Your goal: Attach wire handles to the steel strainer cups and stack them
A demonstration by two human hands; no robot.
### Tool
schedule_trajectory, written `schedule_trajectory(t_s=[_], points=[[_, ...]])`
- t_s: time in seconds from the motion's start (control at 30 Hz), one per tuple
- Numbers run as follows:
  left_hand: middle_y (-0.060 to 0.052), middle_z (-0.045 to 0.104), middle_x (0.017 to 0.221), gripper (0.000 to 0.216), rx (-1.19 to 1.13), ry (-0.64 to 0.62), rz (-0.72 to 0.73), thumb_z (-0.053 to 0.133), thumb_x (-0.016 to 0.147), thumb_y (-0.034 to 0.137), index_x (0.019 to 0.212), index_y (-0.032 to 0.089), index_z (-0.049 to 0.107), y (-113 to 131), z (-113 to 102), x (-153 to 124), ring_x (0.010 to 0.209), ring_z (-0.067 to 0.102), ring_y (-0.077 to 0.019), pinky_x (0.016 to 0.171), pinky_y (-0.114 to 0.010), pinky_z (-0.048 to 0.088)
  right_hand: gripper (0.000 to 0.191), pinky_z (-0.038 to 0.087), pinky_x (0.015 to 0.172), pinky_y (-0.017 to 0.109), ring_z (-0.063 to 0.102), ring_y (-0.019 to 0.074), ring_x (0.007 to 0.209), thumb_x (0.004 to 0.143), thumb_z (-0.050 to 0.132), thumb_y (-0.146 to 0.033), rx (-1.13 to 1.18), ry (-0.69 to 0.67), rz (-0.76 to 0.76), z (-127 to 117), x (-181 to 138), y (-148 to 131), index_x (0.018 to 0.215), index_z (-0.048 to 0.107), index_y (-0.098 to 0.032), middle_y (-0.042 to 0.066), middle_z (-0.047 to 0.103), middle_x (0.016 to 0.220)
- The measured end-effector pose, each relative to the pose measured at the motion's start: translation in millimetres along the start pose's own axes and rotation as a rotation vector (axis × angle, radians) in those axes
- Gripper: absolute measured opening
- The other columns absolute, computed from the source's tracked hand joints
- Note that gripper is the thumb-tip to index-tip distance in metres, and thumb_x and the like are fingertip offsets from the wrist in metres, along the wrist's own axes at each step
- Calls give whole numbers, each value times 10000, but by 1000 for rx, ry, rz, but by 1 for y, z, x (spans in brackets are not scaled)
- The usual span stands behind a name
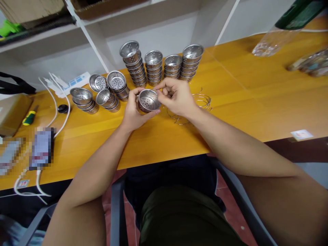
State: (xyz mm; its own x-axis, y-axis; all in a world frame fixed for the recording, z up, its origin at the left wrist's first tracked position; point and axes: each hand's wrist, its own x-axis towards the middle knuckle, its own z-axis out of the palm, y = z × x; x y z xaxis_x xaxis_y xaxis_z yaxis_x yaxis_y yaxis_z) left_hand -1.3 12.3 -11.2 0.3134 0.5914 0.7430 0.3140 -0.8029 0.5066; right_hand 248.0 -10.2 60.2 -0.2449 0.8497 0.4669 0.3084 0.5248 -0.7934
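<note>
Above the middle of the yellow table (256,89), both hands hold 1 perforated metal cup (148,101), its mouth tilted toward the camera. Left hand (132,112) is closed around the cup's wall and underside. Right hand (176,97) has curled fingers pinching the cup's right rim. Just behind stand 4 stacks of cups (153,68) in a row. Further cups (102,90) sit left of the hands in short, leaning piles. Wire rings (203,100) lie on the table just beside the right hand.
</note>
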Motion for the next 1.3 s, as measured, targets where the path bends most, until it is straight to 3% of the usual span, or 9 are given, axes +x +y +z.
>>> schedule_trajectory(t_s=[0.1, 0.27, 0.43, 0.6, 0.7, 0.8, 0.9, 1.07, 1.3], points=[[-96, 724, 1523, 1053, 3, 2, -2, 1030, 932, 880, 1681, 369, 493, 2, 0, -1, 1440, 836, -345, 1290, -545, 711, 150, 545, 718, 382, 558, 218, 718, 1114, 807, -415, 1, 16, -22, 3, 1, 5, 1156, 858, -281, -12, 554, 771], [-127, 733, 1563, 1021, 56, -23, -17, 1033, 961, 827, 1689, 319, 529, 10, -3, 1, 1474, 805, -364, 1319, -528, 658, 118, 420, 667, 328, 480, 159, 635, 1056, 816, -320, 112, 70, -185, 14, 5, 20, 1136, 812, -234, -69, 483, 705], [-163, 737, 1602, 1003, 104, -48, 30, 978, 996, 854, 1705, 290, 546, 18, -3, 3, 1535, 765, -395, 1351, -567, 637, 216, 409, 683, 314, 451, 152, 625, 1010, 792, -226, 157, 61, -189, 20, 3, 22, 1225, 799, -243, -93, 448, 682], [-153, 777, 1540, 1016, 84, -63, -52, 978, 945, 928, 1630, 265, 627, 22, 1, 2, 1462, 801, -388, 1302, -561, 661, 108, 398, 650, 302, 447, 136, 613, 966, 781, -188, 181, 46, -217, 22, 1, 17, 1067, 793, -224, -74, 517, 681], [-121, 811, 1432, 922, -12, -54, -97, 964, 962, 926, 1543, 264, 695, 22, 3, 1, 1331, 836, -342, 1224, -529, 688, 54, 396, 619, 280, 485, 129, 641, 1026, 804, -258, 275, -21, -227, 15, 4, 16, 1012, 792, -207, -33, 635, 746], [-77, 826, 1269, 797, -164, -31, -192, 925, 1007, 920, 1427, 268, 743, 20, 3, 2, 1130, 838, -267, 1090, -460, 714, 267, 463, 644, 262, 551, 127, 701, 1104, 895, -435, 418, -185, -282, 4, 10, 17, 1019, 802, -199, -4, 714, 830], [-70, 826, 1197, 782, -252, -15, -278, 921, 1004, 932, 1354, 253, 757, 16, 3, 2, 1067, 825, -241, 1048, -428, 713, 516, 523, 676, 256, 573, 124, 730, 1016, 1059, -655, 515, -306, -289, -3, 18, 20, 1032, 801, -208, -11, 732, 857], [-96, 827, 1341, 967, -258, -38, -258, 1064, 854, 918, 1466, 262, 702, 6, 6, -2, 1244, 861, -299, 1190, -501, 716, 658, 520, 641, 257, 559, 131, 702, 902, 1124, -783, 549, -332, -203, -6, 23, 22, 1011, 806, -217, -40, 664, 770], [-120, 749, 1563, 1085, -187, -5, -79, 1082, 874, 868, 1682, 345, 581, -3, 7, 0, 1529, 808, -388, 1362, -601, 686, 626, 572, 689, 316, 619, 178, 773, 907, 1121, -779, 502, -293, -215, -12, 11, 5, 1042, 839, -236, 14, 742, 883]])
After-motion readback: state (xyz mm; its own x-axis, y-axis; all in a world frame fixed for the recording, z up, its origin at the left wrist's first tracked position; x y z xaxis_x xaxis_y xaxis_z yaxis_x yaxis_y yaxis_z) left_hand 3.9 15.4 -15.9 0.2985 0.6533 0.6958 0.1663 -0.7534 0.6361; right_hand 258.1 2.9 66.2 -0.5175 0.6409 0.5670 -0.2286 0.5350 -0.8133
